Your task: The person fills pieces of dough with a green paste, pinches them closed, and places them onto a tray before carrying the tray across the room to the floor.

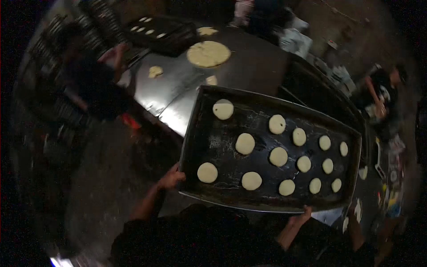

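A dark rectangular baking tray (218, 144) is held up in front of me, tilted in the view. Several pale flat dough rounds (278, 156) lie spread over it in loose rows, and a few show a small dark spot. My left hand (172, 177) grips the tray's left end near the lower corner, its fingers partly hidden by the rim. Along the near long edge, my right hand (303, 216) is closed on the rim, the fingers partly beneath it.
Behind the tray, a metal worktable (253, 62) carries a large dough sheet (208, 54), scraps and another dark tray (151, 33) with dough pieces. One person (91, 80) stands left of it, another (384, 89) at far right. Someone's arm (354, 229) reaches in near my right side.
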`<state>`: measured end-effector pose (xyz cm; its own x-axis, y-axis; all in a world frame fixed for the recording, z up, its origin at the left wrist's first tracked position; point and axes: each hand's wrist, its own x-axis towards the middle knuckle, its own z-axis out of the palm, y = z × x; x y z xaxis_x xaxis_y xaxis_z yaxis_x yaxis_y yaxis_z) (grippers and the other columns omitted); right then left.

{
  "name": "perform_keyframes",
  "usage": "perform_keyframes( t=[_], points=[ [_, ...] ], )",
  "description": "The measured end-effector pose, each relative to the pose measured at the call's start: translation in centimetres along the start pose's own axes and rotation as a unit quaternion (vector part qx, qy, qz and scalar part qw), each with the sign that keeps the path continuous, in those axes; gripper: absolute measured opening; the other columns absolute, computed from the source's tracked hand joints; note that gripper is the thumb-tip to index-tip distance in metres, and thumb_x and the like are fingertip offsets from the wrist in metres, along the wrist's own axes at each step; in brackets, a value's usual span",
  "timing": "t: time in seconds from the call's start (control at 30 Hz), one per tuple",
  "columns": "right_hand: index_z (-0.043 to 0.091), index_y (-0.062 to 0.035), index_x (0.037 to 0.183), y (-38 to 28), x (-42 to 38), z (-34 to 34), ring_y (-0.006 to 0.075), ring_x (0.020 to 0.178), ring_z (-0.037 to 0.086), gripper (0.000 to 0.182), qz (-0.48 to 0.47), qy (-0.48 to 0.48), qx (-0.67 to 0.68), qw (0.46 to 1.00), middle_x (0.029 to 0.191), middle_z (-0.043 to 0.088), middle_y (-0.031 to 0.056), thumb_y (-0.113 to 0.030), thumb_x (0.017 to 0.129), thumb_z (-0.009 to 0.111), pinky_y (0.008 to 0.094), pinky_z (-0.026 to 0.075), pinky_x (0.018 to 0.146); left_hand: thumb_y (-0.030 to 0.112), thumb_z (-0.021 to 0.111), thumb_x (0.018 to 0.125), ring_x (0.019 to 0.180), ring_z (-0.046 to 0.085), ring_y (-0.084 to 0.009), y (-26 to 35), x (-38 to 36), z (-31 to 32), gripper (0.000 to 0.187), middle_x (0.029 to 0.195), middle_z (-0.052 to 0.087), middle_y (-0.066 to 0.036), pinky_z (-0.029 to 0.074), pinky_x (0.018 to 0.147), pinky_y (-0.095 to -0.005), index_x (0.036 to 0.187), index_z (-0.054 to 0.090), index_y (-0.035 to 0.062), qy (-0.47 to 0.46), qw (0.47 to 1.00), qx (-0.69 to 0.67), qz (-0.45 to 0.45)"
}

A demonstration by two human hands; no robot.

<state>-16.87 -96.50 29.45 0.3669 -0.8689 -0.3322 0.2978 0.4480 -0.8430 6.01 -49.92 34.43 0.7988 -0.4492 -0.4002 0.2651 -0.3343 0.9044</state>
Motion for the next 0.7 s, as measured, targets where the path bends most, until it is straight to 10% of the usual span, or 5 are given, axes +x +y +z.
perform_keyframes(
  t=[0.2, 0.33, 0.57, 0.63, 0.7],
  points=[
    [0.049, -0.0054, 0.104, -4.8, -21.6, -2.3, 0.0273, 0.099, 0.049, 0.045, 0.005, -0.068, -0.157, 0.985, 0.105, 0.049, 0.0131, -0.044, 0.081, 0.05, 0.0466, 0.043, 0.087, 0.025, 0.058, 0.076, 0.081, 0.046, -0.0115, -6.1, -26.0, -6.5, 0.072, 0.098, 0.05, -0.003, 0.041, 0.071, -0.0269, 0.136, 0.029, 0.0003, 0.058, 0.985, -0.159, -0.022],
    [0.045, -0.0001, 0.117, -6.3, -14.6, -21.4, 0.0286, 0.1, 0.049, 0.077, -0.023, -0.109, -0.473, 0.874, 0.11, 0.047, 0.0163, -0.067, 0.078, 0.048, 0.0435, 0.043, 0.085, 0.028, 0.06, 0.073, 0.082, 0.048, -0.0138, -8.1, -47.2, -4.4, 0.074, 0.099, 0.052, -0.005, 0.042, 0.074, -0.0277, 0.135, 0.031, 0.0002, 0.119, 0.952, -0.28, 0.03],
    [0.048, 0.0024, 0.112, -17.7, -36.5, -6.7, 0.0261, 0.098, 0.049, 0.079, -0.029, -0.489, -0.43, 0.758, 0.107, 0.05, 0.0149, -0.065, 0.071, 0.06, 0.0417, 0.044, 0.082, 0.024, 0.058, 0.074, 0.08, 0.043, -0.0123, -4.8, -74.3, -2.6, 0.046, 0.083, 0.048, -0.001, 0.04, 0.072, -0.0336, 0.113, 0.045, 0.003, 0.304, 0.887, -0.334, -0.091],
    [0.051, -0.0037, 0.079, -21.8, -50.1, -0.9, 0.0188, 0.074, 0.055, 0.019, 0.01, -0.451, -0.295, 0.842, 0.081, 0.054, 0.0071, -0.022, 0.081, 0.048, 0.0348, 0.047, 0.059, 0.024, 0.057, 0.077, 0.08, 0.042, -0.0142, -4.6, -80.8, 0.4, 0.035, 0.082, 0.047, -0.001, 0.038, 0.075, -0.0343, 0.105, 0.046, 0.0039, 0.344, 0.854, -0.384, -0.065],
    [0.035, -0.0044, 0.124, -22.2, -49.3, 0.3, 0.0225, 0.104, 0.045, 0.062, 0.23, -0.529, -0.439, 0.689, 0.116, 0.04, 0.0126, -0.052, 0.087, 0.047, 0.039, 0.042, 0.088, 0.028, 0.058, 0.079, 0.079, 0.042, -0.0151, -3.8, -84.4, -2.4, 0.039, 0.079, 0.046, -0.001, 0.037, 0.076, -0.0351, 0.105, 0.046, 0.0026, 0.333, 0.881, -0.279, -0.186]
  ],
)
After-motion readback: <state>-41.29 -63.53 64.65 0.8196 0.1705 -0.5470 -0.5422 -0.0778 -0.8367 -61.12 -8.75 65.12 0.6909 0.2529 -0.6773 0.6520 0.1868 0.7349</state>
